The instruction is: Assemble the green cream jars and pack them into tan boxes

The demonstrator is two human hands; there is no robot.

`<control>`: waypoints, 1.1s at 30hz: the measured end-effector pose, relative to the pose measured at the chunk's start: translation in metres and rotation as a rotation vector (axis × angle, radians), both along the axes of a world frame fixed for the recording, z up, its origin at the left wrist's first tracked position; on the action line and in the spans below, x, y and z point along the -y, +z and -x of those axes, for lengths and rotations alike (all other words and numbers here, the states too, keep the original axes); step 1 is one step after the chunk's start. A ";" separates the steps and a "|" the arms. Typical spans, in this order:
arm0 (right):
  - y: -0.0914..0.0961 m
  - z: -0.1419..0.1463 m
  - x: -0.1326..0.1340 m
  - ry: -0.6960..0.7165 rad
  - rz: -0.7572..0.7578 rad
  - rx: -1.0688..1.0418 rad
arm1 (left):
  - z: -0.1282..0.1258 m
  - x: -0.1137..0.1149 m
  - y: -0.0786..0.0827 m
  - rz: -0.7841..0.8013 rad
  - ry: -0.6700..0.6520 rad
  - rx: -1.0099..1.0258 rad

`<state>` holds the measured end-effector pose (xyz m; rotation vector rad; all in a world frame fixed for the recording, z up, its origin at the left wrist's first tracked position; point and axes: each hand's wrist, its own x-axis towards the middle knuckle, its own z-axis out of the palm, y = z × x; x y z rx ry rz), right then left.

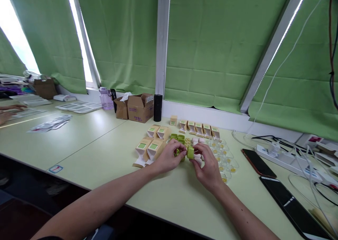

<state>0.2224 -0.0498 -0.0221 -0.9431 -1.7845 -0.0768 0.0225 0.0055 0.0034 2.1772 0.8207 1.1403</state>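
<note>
Small green container (190,152) is held over the tabletop (102,148), pinched between thumb and fingers of the right hand (210,168). Left hand (169,158) is curled just beside it, fingertips drawn in; whether anything is gripped there can't be told. Probably light, stiff, slightly slippery plastic; best taken by opposite side walls.

The block (190,152) is yellow-green, the cartons (158,150) tan with green squares (153,146), the blinds (219,46) green.
</note>
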 end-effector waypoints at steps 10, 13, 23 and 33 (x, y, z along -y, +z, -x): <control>0.000 0.000 0.000 0.001 0.008 0.013 | -0.001 0.000 0.000 0.049 0.001 0.001; 0.000 0.000 -0.001 -0.004 -0.002 0.008 | -0.001 0.000 -0.001 0.059 -0.001 0.017; 0.000 0.000 -0.001 -0.027 -0.008 0.005 | 0.000 0.000 0.001 0.085 0.004 0.026; 0.001 0.000 -0.001 -0.028 -0.013 -0.001 | 0.001 -0.002 0.001 0.100 0.019 0.027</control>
